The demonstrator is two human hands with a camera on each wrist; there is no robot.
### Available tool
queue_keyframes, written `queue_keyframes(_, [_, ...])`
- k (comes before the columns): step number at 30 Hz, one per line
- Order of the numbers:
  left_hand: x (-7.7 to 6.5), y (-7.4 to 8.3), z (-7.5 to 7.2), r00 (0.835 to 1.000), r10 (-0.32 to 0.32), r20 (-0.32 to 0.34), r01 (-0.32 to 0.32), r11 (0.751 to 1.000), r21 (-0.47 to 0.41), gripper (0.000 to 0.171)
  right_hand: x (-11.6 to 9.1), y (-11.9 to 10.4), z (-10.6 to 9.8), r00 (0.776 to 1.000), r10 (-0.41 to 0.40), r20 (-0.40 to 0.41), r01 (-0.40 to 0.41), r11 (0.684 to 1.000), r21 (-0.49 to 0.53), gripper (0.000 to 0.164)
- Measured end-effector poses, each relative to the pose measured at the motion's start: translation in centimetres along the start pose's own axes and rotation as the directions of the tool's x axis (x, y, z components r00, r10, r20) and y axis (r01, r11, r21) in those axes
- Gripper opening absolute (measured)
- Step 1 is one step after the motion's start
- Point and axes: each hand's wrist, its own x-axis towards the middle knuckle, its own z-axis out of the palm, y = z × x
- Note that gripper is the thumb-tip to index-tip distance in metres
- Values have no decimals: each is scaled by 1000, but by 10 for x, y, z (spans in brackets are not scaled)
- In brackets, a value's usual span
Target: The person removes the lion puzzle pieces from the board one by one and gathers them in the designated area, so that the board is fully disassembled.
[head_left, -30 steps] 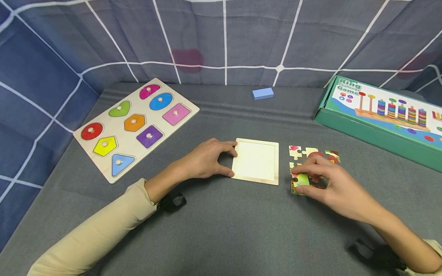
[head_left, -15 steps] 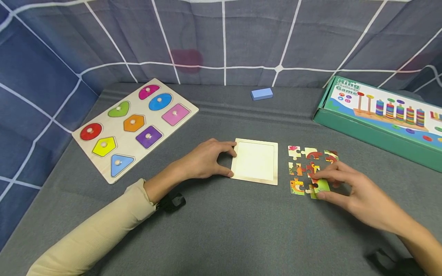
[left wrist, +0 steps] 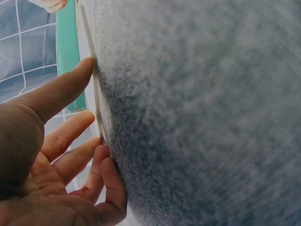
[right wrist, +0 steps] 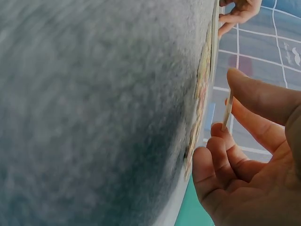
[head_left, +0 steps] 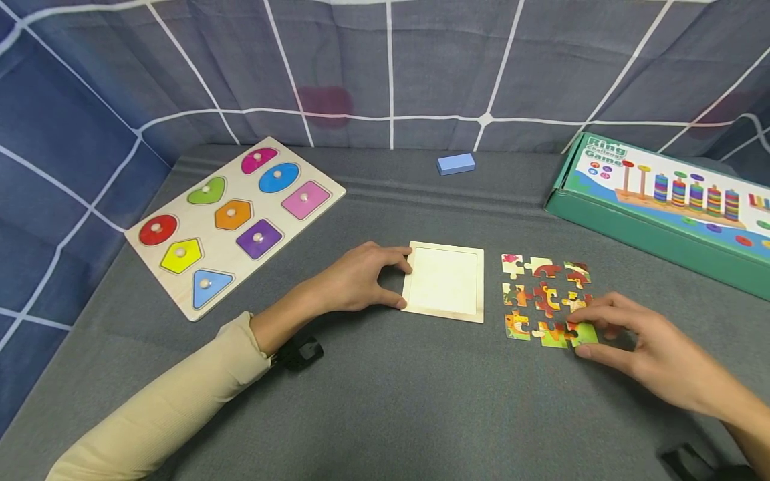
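My left hand [head_left: 361,277] rests at the left edge of a square wooden puzzle tray [head_left: 445,280], thumb and a finger touching that edge. The tray lies flat with its pale recess showing. My right hand [head_left: 650,354] pinches a green jigsaw piece [head_left: 583,333] between thumb and fingers at the lower right of the loose pieces. In the right wrist view the piece [right wrist: 228,110] is edge-on and raised off the cloth. Several other jigsaw pieces [head_left: 546,298] lie in spaced rows right of the tray; my fingers partly cover the right-hand ones.
A wooden shape board [head_left: 198,260] with coloured knobbed pieces lies at the left. Behind the tray is a small blue block [head_left: 456,164]. A green Ring Challenge Game box [head_left: 650,234] stands at the right. Checked cloth [head_left: 433,73] hangs at the back and left.
My right hand has carried the pinched green piece rightward over the bottom of the jigsaw pieces, uncovering those at the left and middle. My left hand stays at the tray.
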Motion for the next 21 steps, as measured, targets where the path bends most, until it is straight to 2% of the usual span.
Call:
queue_keyframes(7, [0, 1, 0, 1000, 11, 2, -11, 1000, -1, 45, -3, 10, -2, 1000, -31, 1, 31, 996, -86, 43])
queue_keyframes(13, [0, 2, -1, 1000, 11, -2, -11, 1000, 0, 46, -4, 14, -3, 999, -39, 15, 40, 994, -101, 42])
queue_keyframes(21, [0, 1, 0, 1000, 20, -7, -20, 1000, 2, 46, -4, 18, -6, 997, 53, 50, -44, 985, -170, 37])
